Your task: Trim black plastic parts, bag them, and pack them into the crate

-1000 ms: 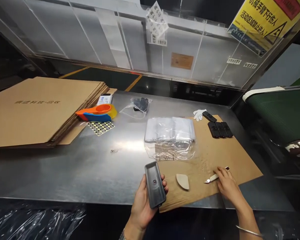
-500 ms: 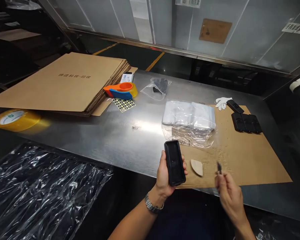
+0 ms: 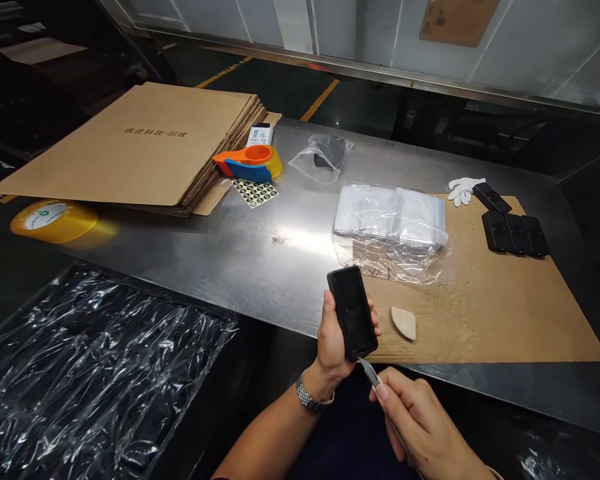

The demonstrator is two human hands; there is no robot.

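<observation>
My left hand [image 3: 335, 337] is wrapped round a black plastic case half [image 3: 351, 310], hollow side up and tilted towards me. In my right hand [image 3: 417, 417] is a slim metal craft knife [image 3: 369, 373], its tip at the near end of the case by the rim. Whether the blade touches the rim I cannot tell for sure. A pale quarter-round wedge [image 3: 403, 323] lies just right of the case on a cardboard sheet [image 3: 520, 313].
Bagged clear plastic sleeves [image 3: 390, 217] lie behind my hands. At right are several black cases [image 3: 515, 233] and a white glove [image 3: 464, 191]. Leftward are an orange-blue tape dispenser [image 3: 250, 163], a sticker sheet [image 3: 256, 192], stacked cardboard [image 3: 145, 147] and a tape roll [image 3: 55, 220].
My right hand has brought the knife left and down to the near end of the black case. The left hand still holds the case; the view has shifted slightly.
</observation>
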